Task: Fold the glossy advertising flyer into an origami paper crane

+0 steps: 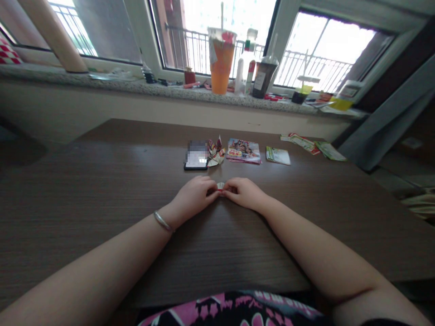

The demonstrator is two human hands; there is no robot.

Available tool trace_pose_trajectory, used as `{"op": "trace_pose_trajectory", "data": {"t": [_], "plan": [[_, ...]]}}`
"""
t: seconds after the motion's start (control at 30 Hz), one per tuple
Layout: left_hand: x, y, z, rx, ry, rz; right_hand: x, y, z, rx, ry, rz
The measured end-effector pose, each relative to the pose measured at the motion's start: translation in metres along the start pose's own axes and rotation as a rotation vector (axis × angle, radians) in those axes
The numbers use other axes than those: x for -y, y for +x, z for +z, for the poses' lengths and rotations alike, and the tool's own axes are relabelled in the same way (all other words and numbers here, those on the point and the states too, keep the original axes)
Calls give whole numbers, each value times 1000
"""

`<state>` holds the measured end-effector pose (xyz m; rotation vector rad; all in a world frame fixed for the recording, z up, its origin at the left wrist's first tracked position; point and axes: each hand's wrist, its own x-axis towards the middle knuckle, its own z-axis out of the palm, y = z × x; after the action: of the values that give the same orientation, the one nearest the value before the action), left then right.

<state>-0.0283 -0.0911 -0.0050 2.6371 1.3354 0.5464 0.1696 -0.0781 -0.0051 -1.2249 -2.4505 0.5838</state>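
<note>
Between my two hands, low over the brown table, is a small piece of folded paper (220, 186), pale with a red edge. My left hand (196, 192), with a silver bangle at the wrist, pinches its left side between thumb and fingers. From the other side my right hand (245, 192) pinches it the same way. Much of the paper is hidden by my fingertips. Just beyond my hands lie a phone (196, 156) with a lit, blurred screen and a folded paper shape (216, 153) with several points, touching or close beside it.
Right of these lie a stack of printed leaflets (244, 151), a small pad of paper squares (277, 155) and paper strips (304, 143). The windowsill (136, 86) behind the table (84, 181) holds a tall orange drink cup (221, 63), a dark drink cup (264, 77) and bottles.
</note>
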Motion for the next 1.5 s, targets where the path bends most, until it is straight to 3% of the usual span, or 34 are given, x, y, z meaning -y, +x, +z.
{"op": "trace_pose_trajectory", "data": {"t": [0.4, 1.5], "plan": [[-1, 2, 3, 34, 13, -62, 7, -2, -5, 29, -223, 121], [-9, 1, 2, 37, 206, -111, 15, 0, -4, 58, -324, 136]]}}
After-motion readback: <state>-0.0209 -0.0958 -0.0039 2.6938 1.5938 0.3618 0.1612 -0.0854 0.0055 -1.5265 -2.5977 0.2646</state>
